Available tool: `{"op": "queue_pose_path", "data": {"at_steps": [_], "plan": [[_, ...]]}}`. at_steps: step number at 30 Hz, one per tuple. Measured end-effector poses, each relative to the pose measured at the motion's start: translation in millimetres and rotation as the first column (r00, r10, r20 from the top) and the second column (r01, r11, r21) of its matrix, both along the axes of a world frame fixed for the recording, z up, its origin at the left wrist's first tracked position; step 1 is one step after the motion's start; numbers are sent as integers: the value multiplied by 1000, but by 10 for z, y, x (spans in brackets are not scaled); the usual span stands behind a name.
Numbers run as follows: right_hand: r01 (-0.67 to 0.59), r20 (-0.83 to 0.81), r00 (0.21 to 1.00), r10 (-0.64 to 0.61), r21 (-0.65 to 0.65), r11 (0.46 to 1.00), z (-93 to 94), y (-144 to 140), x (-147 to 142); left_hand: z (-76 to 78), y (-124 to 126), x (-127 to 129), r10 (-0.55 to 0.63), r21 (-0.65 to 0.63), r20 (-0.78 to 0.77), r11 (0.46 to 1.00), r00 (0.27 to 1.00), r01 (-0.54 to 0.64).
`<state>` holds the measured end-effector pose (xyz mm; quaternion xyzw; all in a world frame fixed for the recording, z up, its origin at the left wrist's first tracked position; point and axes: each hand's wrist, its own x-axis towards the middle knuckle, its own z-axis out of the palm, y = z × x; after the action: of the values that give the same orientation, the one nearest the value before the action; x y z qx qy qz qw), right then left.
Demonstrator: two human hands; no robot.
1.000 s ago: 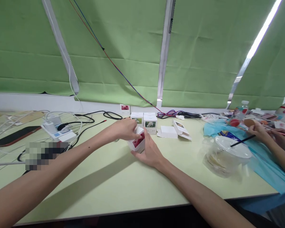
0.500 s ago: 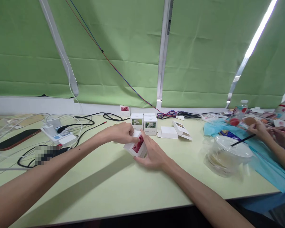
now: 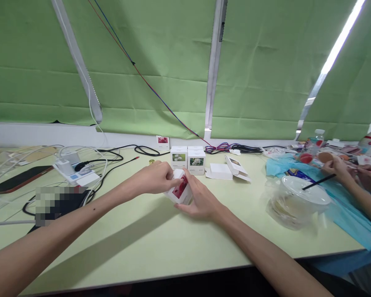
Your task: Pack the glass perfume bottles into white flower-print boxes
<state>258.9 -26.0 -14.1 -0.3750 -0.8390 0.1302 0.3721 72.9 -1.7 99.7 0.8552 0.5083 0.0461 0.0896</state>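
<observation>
A small white cardboard box (image 3: 179, 190) with a red-flower picture is tilted above the table, between my two hands. My right hand (image 3: 200, 199) wraps round its right side, thumb low and fingers along the upper edge. My left hand (image 3: 156, 177) is closed, its curled fingers gripping the box's upper left edge; the fingertips are partly hidden. Just behind stand white boxes with white-flower pictures (image 3: 179, 157) (image 3: 196, 162). Flattened or opened white cartons (image 3: 220, 170) (image 3: 236, 167) lie to their right. A small gold round item (image 3: 151, 161) sits behind my left hand.
A red-flower card (image 3: 163, 142) leans at the wall. Cables, a power strip (image 3: 77, 173) and a phone (image 3: 21, 180) lie left. To the right are a lidded bowl in a plastic bag (image 3: 292, 204), blue plastic sheeting (image 3: 340, 214) and another person's hands (image 3: 336, 169).
My left hand has shifted slightly left and its fingers have drawn back from the picture to the box's upper edge. The box has turned slightly; my right hand keeps its hold.
</observation>
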Motion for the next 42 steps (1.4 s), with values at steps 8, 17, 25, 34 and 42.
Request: {"op": "queue_pose_path", "data": {"at_steps": [8, 17, 25, 34, 42], "plan": [[35, -10, 999, -36, -54, 998, 34, -19, 2, 6, 27, -66, 13, -2, 79, 1000, 997, -13], [79, -29, 996, -81, -64, 995, 7, -20, -3, -17, -70, -144, 21, 18, 178, 1000, 984, -25], [120, -34, 992, -121, -28, 992, -43, 7, -24, -184, -69, -157, 23, 99, 247, 994, 969, -48], [168, 5, 985, -170, 116, 979, -64, 13, -77, -180, -68, -136, 58, 52, 220, 996, 974, -71], [171, 40, 983, -178, 136, 976, -47, 16, -39, -314, 164, -170, 160, -303, 462, 953, 873, -14]]}}
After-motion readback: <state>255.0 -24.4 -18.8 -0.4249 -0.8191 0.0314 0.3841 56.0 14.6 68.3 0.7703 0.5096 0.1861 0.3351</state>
